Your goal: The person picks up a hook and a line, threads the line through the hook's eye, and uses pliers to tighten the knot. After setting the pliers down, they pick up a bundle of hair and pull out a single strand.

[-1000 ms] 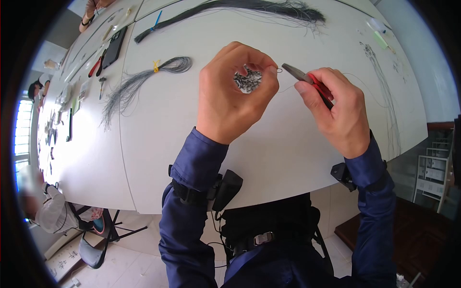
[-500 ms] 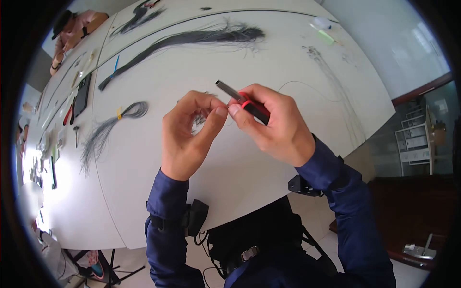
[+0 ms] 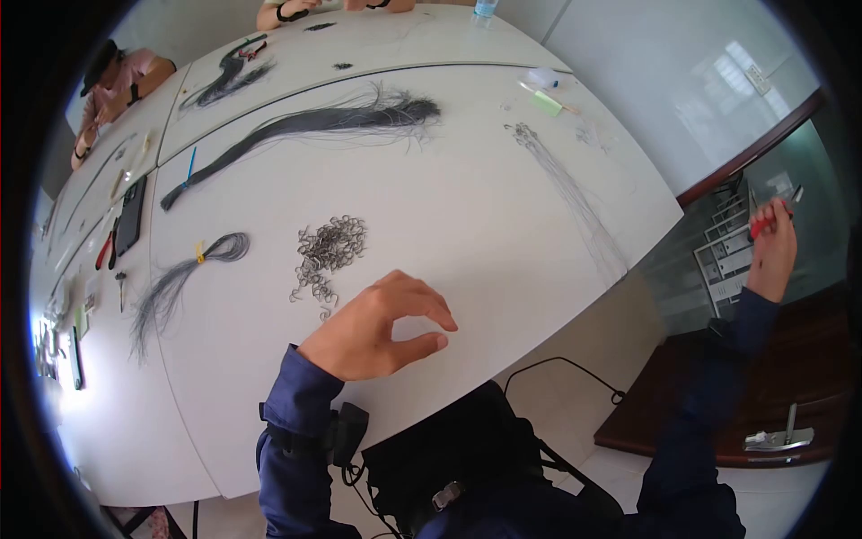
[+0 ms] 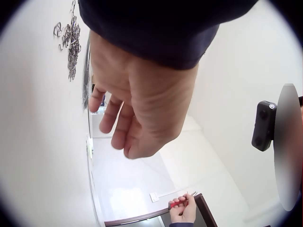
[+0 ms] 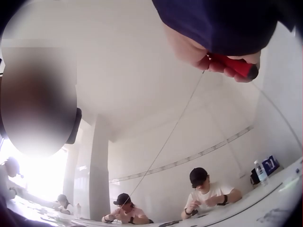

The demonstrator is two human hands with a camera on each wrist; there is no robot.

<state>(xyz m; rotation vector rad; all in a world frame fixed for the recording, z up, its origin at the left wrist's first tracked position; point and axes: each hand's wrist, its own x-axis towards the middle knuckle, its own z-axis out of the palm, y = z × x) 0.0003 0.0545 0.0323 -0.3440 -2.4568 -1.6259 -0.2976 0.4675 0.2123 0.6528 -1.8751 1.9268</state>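
Observation:
My left hand (image 3: 373, 328) is over the table near its front edge, thumb and fingers loosely curved with a gap between them. Just beyond it lies a pile of small bent wire hooks (image 3: 332, 242), also in the left wrist view at upper left. Far out to the right, past the table edge, my right hand (image 3: 774, 256) is raised and grips pliers (image 3: 761, 221) with red handles. In the right wrist view a thin wire (image 5: 161, 149) runs from beside that hand's fingers down to the lower left.
A looped wire bundle (image 3: 223, 251) with a yellow tie lies left. A long dark wire bundle (image 3: 296, 124) spans the back. Thin hook-ended wires (image 3: 575, 193) lie right. Other red-handled pliers (image 3: 107, 251) rest by a black case (image 3: 131, 216). People sit across the table.
Both hands were close together over the hooks with a wire between them. The right hand has swung far right with the pliers; the left hand's fingertips have parted. The head view has shifted.

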